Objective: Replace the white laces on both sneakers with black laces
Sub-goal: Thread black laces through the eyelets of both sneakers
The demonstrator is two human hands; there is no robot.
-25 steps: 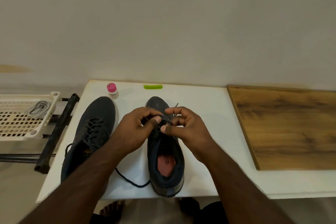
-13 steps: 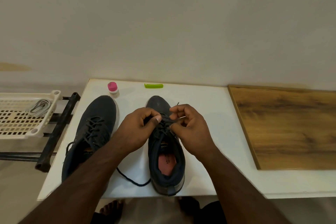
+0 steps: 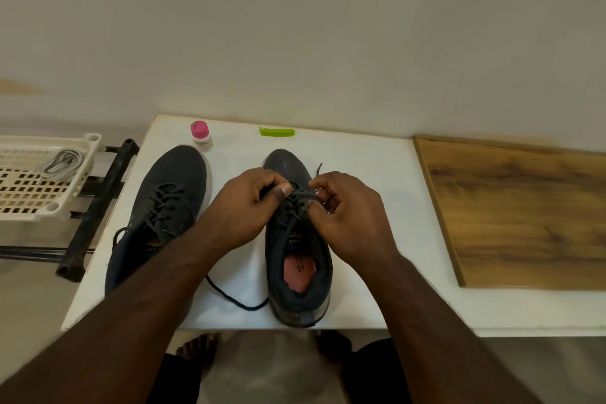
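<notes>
Two dark sneakers stand on the white table [image 3: 360, 174], toes pointing away from me. The left sneaker [image 3: 170, 193] carries a black lace through its eyelets. Over the right sneaker [image 3: 296, 272], my left hand [image 3: 244, 213] pinches the black lace [image 3: 305, 195] at the upper eyelets, and my right hand [image 3: 347, 213] pinches the same lace from the other side. One lace tip sticks up behind my right hand; a loose length curls on the table beside the heel. White laces [image 3: 62, 162] lie in a cream basket [image 3: 29, 207] at the left.
A small bottle with a pink cap [image 3: 200, 136] and a green clip [image 3: 277, 132] sit at the table's far edge by the wall. A wooden board [image 3: 524, 213] covers the right side. A black metal frame [image 3: 95, 207] supports the basket. My bare feet show below the table.
My hands have drawn slightly apart, the right one shifting right with the lace stretched between them. The sneakers have not moved.
</notes>
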